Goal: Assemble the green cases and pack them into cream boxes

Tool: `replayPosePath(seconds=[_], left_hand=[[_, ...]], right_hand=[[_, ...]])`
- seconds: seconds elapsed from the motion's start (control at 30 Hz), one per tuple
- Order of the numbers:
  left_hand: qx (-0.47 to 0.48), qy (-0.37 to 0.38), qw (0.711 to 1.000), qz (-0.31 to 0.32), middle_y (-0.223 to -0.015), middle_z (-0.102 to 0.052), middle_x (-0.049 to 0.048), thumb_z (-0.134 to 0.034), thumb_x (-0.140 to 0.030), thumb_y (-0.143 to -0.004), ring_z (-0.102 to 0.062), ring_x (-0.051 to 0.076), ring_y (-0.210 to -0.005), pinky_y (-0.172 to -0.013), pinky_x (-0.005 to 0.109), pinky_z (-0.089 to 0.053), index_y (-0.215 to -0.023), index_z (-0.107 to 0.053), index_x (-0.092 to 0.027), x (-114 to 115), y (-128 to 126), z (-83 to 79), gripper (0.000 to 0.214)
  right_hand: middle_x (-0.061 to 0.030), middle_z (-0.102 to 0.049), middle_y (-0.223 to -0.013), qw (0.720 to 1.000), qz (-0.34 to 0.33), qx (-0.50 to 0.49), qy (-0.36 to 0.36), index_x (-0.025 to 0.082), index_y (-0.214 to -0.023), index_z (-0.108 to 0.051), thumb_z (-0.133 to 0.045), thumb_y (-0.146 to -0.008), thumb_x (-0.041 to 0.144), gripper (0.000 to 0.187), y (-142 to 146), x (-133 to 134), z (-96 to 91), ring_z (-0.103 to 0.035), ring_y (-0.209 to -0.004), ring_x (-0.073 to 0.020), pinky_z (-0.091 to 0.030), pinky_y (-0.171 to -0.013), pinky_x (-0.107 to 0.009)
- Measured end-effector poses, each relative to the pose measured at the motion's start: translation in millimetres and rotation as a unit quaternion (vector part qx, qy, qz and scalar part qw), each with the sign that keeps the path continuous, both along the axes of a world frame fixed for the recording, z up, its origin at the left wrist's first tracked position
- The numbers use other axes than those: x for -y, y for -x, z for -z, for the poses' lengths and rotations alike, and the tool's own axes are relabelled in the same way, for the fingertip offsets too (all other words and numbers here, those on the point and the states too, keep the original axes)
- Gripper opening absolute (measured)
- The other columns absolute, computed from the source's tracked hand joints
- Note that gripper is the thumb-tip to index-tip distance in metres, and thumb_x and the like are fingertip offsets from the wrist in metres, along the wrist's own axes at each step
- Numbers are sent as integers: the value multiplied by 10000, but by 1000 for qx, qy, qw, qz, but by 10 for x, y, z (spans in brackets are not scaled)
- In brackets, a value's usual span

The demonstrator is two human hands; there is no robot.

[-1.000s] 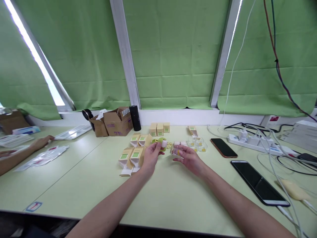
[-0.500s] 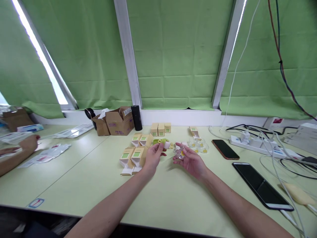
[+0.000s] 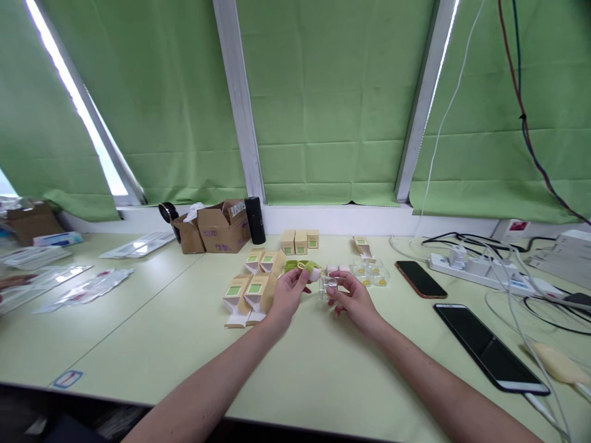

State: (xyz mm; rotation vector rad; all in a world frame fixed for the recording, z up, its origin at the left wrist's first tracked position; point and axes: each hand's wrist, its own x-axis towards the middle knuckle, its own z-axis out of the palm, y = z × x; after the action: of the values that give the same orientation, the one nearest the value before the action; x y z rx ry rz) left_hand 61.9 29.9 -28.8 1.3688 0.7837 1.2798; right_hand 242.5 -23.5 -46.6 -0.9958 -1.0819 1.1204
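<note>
Pinched in the fingertips of my left hand is a small white piece with a green top and a yellowish loop. My right hand grips a small clear plastic container by its side, just right of the white piece; the two look close but apart. Several like clear containers with yellow spots sit beyond my right hand. Small white pieces and green pieces lie behind my hands. Several small opened cartons with green labels stand beside my left hand.
Small closed cartons and one opened carton stand farther back. At the right are two phones, a power strip and cables. Brown cardboard boxes and a black cylinder stand by the wall. Plastic packets lie left.
My right hand has turned the clear container and now grips it from the side, nearer the white piece. The co-worker's hand at the left has drawn back almost out of view.
</note>
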Motion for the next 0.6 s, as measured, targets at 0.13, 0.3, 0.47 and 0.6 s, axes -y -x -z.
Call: replayPosePath(seconds=[0.13, 0.3, 0.47, 0.6], left_hand=[[-10, -7, 1000, -7, -897, -740, 74, -795, -701, -765, -658, 183, -806, -679, 277, -552, -914, -756, -150, 0, -2, -5, 572], [-20, -17, 999, -20, -894, -727, 69, -788, -715, -758, -636, 174, -787, -666, 276, -555, -902, -748, -150, 2, -5, -8, 584], [-33, -20, 999, -27, -891, -720, 69, -782, -713, -764, -634, 179, -791, -657, 273, -556, -892, -745, -152, -1, -1, 9, 576], [-40, -23, 999, -26, -892, -716, 70, -776, -717, -767, -630, 177, -799, -655, 263, -557, -892, -743, -148, -14, -7, 36, 583]], right_hand=[[-24, -688, -1059, 998, -29, -49, 2, 269, -1161, -646, -945, -658, 470, 619, -16, 16, -9, -745, -736, -203, -615, -636, -357], [-36, -692, -1129, 991, -66, -116, -16, 274, -1182, -649, -983, -603, 347, 672, -18, 22, 8, -769, -804, -214, -612, -822, -419], [-20, -689, -1108, 988, -69, -138, -12, 274, -1146, -631, -988, -582, 271, 667, -7, 53, -26, -759, -786, -203, -603, -844, -434], [-19, -694, -1089, 985, -78, -150, -9, 264, -1129, -626, -988, -593, 269, 647, -1, 78, -52, -758, -791, -206, -604, -844, -437]])
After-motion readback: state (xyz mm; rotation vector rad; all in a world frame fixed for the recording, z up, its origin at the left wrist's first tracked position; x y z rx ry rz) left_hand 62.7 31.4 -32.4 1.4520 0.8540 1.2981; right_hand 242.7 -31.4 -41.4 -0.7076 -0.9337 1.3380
